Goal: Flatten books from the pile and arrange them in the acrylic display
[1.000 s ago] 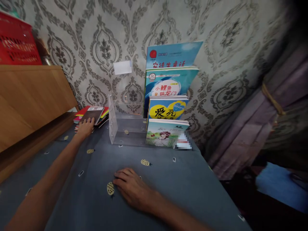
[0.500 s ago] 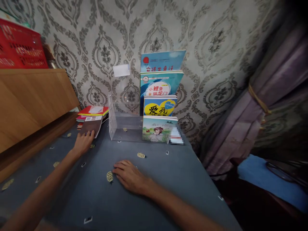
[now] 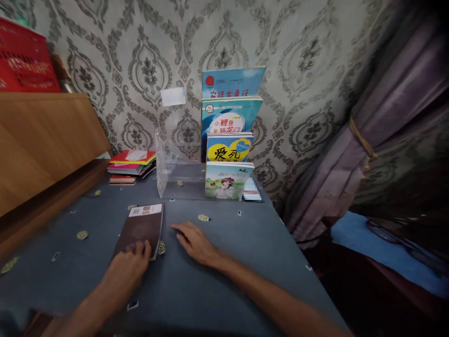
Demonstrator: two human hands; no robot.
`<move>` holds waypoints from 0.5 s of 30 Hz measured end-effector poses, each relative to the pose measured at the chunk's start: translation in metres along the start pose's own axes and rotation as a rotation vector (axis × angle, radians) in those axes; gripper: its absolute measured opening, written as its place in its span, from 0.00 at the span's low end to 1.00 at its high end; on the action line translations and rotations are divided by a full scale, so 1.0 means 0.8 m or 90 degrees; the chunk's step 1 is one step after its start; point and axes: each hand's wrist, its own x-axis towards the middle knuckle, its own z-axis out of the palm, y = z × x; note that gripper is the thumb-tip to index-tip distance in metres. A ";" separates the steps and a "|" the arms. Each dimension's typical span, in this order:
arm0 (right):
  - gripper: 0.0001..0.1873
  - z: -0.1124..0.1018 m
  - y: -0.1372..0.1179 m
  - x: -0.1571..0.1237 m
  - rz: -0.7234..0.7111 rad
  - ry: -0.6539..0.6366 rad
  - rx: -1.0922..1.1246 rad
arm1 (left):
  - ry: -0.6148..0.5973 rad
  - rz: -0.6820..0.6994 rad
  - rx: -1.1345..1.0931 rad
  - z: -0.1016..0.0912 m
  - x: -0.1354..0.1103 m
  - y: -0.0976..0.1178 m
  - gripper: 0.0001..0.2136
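Observation:
A dark brown book (image 3: 140, 229) with a white barcode strip along its far edge lies at a slant in front of me. My left hand (image 3: 131, 262) is closed on its near end, fingers curled over the cover and the thumb side hidden. To the right of the book, my right hand (image 3: 194, 243) rests on the cloth, empty, its index finger stretched out. A clear plastic book stand (image 3: 163, 175) stands behind both hands. Its right side holds several books in stepped rows, the front one a green picture book (image 3: 226, 182).
A stack of books (image 3: 131, 161), yellow and red on top, sits left of the stand. Beyond it is a wooden cabinet (image 3: 45, 140) bearing a red basket (image 3: 26, 58). A blurred-out item (image 3: 252, 189) lies right of the stand. A purple curtain (image 3: 326, 182) hangs at the right.
My left hand has brought the brown book from the stack towards me and to the right. My right hand has shifted slightly, its index finger now extended. The view has moved a little.

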 end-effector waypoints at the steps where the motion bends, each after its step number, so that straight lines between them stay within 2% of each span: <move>1: 0.20 -0.001 0.002 -0.001 0.008 0.019 0.008 | 0.024 0.029 -0.003 0.004 -0.007 0.017 0.29; 6: 0.18 -0.014 0.018 -0.014 0.088 0.137 -0.049 | 0.152 0.159 -0.034 0.010 -0.017 0.088 0.27; 10: 0.18 -0.042 0.039 -0.041 0.137 0.157 -0.101 | 0.210 0.200 -0.074 -0.006 -0.001 0.129 0.25; 15: 0.19 -0.080 0.062 -0.078 0.173 0.198 -0.140 | 0.241 0.274 -0.090 -0.029 0.017 0.172 0.22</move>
